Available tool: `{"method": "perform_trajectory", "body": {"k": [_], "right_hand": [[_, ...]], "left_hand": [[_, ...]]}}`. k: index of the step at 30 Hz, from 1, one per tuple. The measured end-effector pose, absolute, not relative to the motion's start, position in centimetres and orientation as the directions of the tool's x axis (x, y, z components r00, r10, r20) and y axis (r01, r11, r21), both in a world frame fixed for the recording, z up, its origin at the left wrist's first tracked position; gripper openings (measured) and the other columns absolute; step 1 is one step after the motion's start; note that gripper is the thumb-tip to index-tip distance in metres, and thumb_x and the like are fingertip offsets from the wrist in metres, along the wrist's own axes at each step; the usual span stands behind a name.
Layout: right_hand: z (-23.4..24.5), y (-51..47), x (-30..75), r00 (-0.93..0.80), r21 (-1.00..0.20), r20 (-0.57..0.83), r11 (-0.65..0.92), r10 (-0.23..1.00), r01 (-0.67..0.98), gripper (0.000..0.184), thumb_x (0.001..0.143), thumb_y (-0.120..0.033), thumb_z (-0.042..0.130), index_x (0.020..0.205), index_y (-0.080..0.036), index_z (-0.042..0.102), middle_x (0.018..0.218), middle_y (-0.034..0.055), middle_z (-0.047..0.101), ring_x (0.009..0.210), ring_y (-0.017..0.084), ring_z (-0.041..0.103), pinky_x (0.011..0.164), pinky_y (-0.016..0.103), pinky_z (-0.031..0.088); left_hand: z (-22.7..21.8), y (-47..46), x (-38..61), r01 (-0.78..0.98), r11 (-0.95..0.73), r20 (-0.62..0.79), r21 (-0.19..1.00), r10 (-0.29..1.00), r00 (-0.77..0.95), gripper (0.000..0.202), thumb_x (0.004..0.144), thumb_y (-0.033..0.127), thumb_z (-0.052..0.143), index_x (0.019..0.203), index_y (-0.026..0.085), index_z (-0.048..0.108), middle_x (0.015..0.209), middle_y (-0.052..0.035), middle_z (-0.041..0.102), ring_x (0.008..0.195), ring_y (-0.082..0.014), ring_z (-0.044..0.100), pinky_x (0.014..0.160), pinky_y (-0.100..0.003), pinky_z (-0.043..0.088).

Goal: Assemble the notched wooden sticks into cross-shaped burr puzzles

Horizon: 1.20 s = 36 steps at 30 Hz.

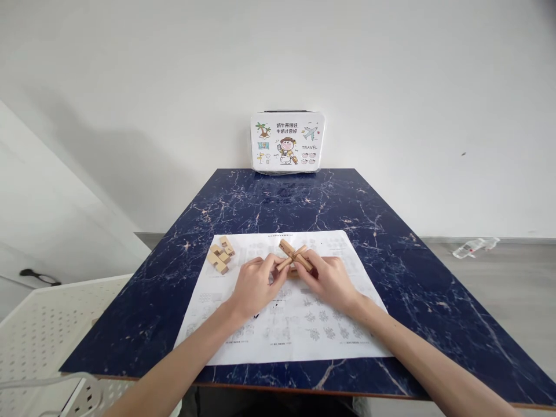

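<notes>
Wood on white paper, that's the picture: both hands are up at the middle of the desk [412,289], working on a wooden cross [295,256] made of notched sticks. The left hand [256,286] has its fingers curled around the lower-left end of one stick, the right hand [330,281] has its fingers pinched over the lower-right end of the other, so both are gripping the cross between them. It sits just above the printed sheet [286,336], near the sheet's far edge, and the sheet lies flat on the dark blue marble top. To the left of the left hand, apart from it, a cluster of pale wooden blocks [220,253] rests on the same sheet. At the far edge of the desk a white cartoon box [287,142] stands against the wall. On the floor to the right lies a clear plastic bottle [473,247].
</notes>
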State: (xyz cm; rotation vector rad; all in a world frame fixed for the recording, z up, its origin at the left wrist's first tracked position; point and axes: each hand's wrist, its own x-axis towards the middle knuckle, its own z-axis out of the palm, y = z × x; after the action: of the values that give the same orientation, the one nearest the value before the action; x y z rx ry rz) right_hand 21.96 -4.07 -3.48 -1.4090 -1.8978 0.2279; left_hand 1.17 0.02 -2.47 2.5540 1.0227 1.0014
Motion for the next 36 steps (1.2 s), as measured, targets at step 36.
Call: {"method": "perform_trajectory", "body": {"k": [36], "right_hand": [[-1.9, -2.8, 23.6, 0.136, -0.970, 0.080, 0.108, 0.987, -0.215, 0.049, 0.089, -0.066, 0.072, 0.072, -0.022, 0.057, 0.056, -0.0053, 0.040, 0.052, 0.012, 0.030, 0.052, 0.031, 0.023]], "left_hand": [[-0.6, 2.5, 0.6, -0.256, 0.162, -0.081, 0.953, 0.950, 0.303, 0.044, 0.083, 0.052, 0.083, 0.105, 0.014, 0.076, 0.086, -0.0029, 0.068, 0.063, -0.0079, 0.054, 0.062, -0.024, 0.042]]}}
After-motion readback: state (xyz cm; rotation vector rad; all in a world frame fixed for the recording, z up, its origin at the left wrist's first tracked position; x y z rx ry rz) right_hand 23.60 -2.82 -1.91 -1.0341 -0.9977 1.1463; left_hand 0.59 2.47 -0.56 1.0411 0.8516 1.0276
